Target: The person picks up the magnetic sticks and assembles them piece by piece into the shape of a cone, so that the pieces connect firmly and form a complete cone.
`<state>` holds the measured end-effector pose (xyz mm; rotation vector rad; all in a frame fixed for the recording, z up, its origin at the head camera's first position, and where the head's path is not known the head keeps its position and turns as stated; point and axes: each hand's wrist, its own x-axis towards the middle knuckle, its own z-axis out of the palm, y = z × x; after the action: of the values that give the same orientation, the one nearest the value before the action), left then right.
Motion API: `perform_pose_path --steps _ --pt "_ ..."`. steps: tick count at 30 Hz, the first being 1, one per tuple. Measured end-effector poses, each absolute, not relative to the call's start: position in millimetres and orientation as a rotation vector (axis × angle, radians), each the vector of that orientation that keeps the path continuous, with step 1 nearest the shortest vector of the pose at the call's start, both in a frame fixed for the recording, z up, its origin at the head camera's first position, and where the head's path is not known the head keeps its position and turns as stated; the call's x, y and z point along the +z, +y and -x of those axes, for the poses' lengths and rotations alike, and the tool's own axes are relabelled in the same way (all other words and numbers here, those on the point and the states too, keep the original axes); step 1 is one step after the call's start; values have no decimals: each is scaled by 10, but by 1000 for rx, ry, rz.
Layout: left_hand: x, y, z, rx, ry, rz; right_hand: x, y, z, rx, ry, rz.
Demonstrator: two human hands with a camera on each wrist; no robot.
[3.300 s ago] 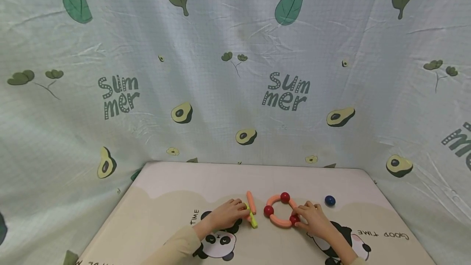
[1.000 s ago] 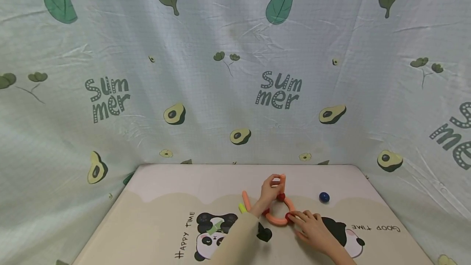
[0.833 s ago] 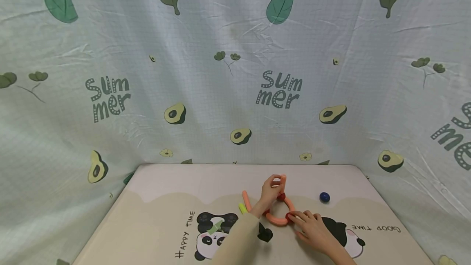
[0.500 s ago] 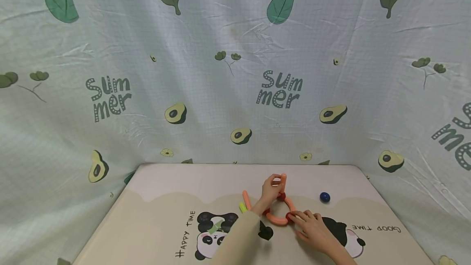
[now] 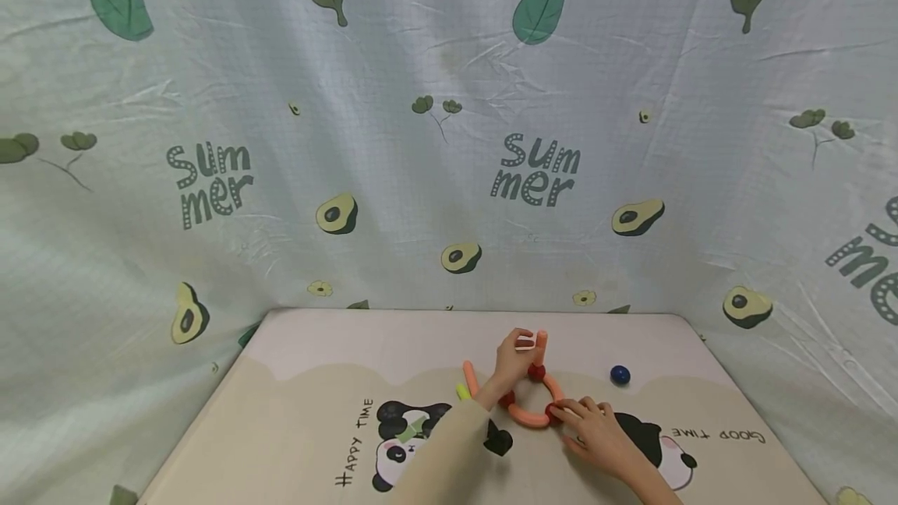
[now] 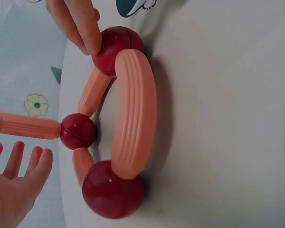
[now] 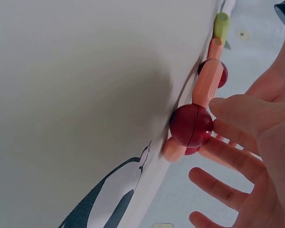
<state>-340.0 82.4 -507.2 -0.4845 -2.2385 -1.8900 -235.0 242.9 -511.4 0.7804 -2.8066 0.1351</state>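
A ring of curved peach toy rods (image 6: 135,114) joined by red balls lies on the mat. A straight peach rod (image 5: 541,349) stands upright on the far red ball (image 5: 536,372). My left hand (image 5: 514,358) is beside that rod, its fingers spread and relaxed; in the left wrist view a fingertip at the frame edge overlaps the rod (image 6: 31,126). My right hand (image 5: 596,436) pinches the near right red ball (image 7: 191,125) between thumb and fingers, its other fingers loose. My left forearm partly hides the ring's left side and the pieces beyond it.
A loose peach rod (image 5: 470,377) and a yellow-green rod (image 5: 463,392) lie left of the ring, partly behind the left arm. A dark blue ball (image 5: 620,375) sits to the right. The panda-printed mat (image 5: 302,427) ends at a hanging curtain (image 5: 393,162).
My left hand has come from the loose rods at the left to the ring's far ball, where a rod now stands upright. Its fingers have just loosened from that rod. The right hand stays.
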Motion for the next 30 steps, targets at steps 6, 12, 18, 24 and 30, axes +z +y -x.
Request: perform_pose_path --steps 6,12,18,24,30 --pt "-4852 720 3257 -1829 -2347 496 -5088 2412 2362 187 -2778 -783" --pt "-4810 604 3283 -1770 -2398 591 -5092 2406 2383 196 -2777 -770" --pt "-4783 394 3335 -1482 -2523 835 -5084 2389 2387 206 -2805 -761" --pt "-4722 161 3356 -1248 -2610 992 -5060 2382 2381 207 -2796 -767" --pt "-4764 -55 3310 -1069 -2599 1100 -5068 2379 2386 198 -2795 -760"
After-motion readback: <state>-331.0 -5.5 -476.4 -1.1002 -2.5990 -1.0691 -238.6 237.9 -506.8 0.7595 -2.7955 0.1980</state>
